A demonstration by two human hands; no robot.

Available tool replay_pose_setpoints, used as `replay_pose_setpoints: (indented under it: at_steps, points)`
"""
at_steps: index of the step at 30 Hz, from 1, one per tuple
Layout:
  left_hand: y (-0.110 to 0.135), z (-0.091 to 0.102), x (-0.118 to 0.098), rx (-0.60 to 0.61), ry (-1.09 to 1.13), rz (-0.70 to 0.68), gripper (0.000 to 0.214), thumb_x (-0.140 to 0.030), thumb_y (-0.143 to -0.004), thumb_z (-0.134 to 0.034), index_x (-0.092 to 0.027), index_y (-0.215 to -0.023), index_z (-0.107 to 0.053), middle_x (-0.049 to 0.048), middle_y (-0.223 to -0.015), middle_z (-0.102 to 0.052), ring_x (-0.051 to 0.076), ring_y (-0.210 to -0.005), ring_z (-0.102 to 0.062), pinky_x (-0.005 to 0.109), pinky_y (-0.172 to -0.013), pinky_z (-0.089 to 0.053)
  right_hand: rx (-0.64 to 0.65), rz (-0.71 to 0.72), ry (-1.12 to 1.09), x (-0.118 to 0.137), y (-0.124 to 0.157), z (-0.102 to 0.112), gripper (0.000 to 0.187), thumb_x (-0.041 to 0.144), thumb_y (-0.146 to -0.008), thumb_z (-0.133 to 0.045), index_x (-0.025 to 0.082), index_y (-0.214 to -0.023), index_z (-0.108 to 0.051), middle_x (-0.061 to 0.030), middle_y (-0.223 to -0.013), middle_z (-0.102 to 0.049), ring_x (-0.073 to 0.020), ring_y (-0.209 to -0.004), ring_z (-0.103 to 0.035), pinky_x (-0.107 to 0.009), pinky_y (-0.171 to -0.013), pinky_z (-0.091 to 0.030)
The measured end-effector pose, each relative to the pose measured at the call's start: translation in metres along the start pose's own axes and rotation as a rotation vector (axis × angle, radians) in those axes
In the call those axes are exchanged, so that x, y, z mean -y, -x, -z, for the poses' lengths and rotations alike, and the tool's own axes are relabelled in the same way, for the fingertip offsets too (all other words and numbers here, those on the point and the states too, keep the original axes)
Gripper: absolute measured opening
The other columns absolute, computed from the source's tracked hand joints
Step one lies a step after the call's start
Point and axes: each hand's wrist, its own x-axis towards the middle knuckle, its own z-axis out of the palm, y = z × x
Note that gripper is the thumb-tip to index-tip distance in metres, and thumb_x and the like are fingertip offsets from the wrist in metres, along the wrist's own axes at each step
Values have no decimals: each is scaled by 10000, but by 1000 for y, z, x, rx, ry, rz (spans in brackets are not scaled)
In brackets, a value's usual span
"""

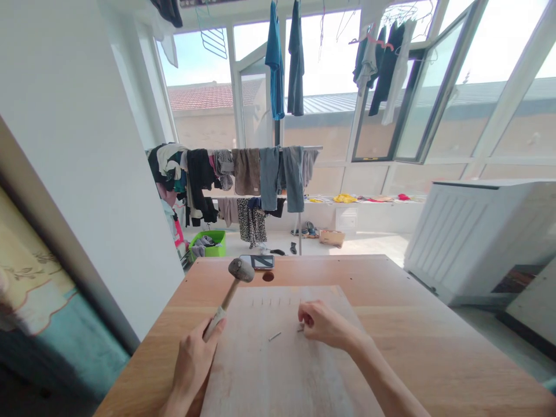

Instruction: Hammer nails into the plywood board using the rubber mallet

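My left hand (195, 354) is closed round the handle of a hammer (229, 293), whose grey head points up and away over the far left of the board. A pale wooden board (278, 382) lies flat on the table. Along its far part several nails (270, 302) stand upright in a row. One loose nail (275, 336) lies on the board between my hands. My right hand (319, 323) rests low over the board's right side, fingers curled together. By its fingertips a small nail-like piece (300, 330) shows; whether the fingers grip anything is hidden.
The wooden table (417, 336) extends on both sides of the board. A phone (259, 262) lies at its far edge beside a dark round spot (268, 277). Beyond stand a laundry rack with clothes (247, 171) and a green basket (219, 246). A white cabinet (456, 237) is at right.
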Motion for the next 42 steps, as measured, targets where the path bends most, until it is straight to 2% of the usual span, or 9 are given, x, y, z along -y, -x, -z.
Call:
replay_pose_setpoints:
  at_steps: [4,7,10,14,20,25,30,37,42]
  points:
    - [0,0,-1,4,19,-6,387,-592,-874,-502,-266,-856,-710,27,-791,-766,221,-769,-724,225,-637,-479,-69,33,-104,-12,1,7,195,80,-664,-541,218,-774,-625,5,-754,-644,-148,-711,-586,-226,-669,-411]
    - [1,0,-2,-4,18,-21,406,-598,-883,-483,-259,-819,-696,32,-754,-756,221,-730,-716,231,-629,-479,-23,54,-134,-10,1,3,237,86,-653,-562,217,-835,-637,-5,-827,-672,-153,-748,-595,-224,-683,-422]
    - [1,-1,1,-10,14,-34,412,-595,-893,-473,-254,-834,-697,42,-782,-763,227,-743,-715,237,-642,-481,59,21,-58,-2,1,-6,286,64,-634,-546,210,-853,-658,-8,-777,-668,-143,-683,-573,-215,-602,-376]
    - [0,-2,7,-4,-20,-23,409,-590,-895,-475,-256,-831,-703,39,-771,-762,230,-752,-717,231,-631,-470,77,-18,43,0,1,-6,296,53,-637,-523,196,-851,-668,-12,-748,-656,-140,-672,-554,-220,-584,-335]
    - [0,0,3,19,-15,19,408,-601,-886,-474,-271,-868,-713,25,-804,-773,223,-773,-722,219,-633,-470,34,10,65,1,5,2,247,73,-651,-543,190,-848,-636,-50,-929,-649,-161,-806,-572,-231,-670,-367]
    - [0,0,3,10,-30,-6,411,-594,-892,-470,-257,-821,-695,22,-743,-749,212,-722,-705,222,-627,-465,46,-73,150,11,0,-5,248,53,-643,-529,180,-827,-638,-45,-804,-666,-155,-697,-554,-241,-590,-305]
    - [-1,-2,4,28,-21,1,408,-598,-897,-472,-260,-849,-693,24,-786,-754,214,-765,-708,226,-656,-469,24,-79,104,3,-1,-3,202,49,-629,-509,182,-738,-615,-27,-734,-651,-143,-662,-540,-234,-575,-303]
    - [0,-1,3,15,-5,-18,420,-605,-892,-469,-254,-838,-693,37,-785,-757,221,-755,-709,232,-648,-476,89,-10,-22,2,8,9,310,100,-598,-584,195,-891,-618,-32,-915,-666,-171,-812,-580,-229,-665,-367]
    - [2,-2,1,14,-26,-19,415,-583,-909,-448,-253,-816,-681,22,-732,-738,201,-711,-694,226,-637,-463,157,-108,139,14,7,0,390,50,-567,-549,195,-915,-650,-28,-765,-688,-174,-700,-586,-247,-566,-276]
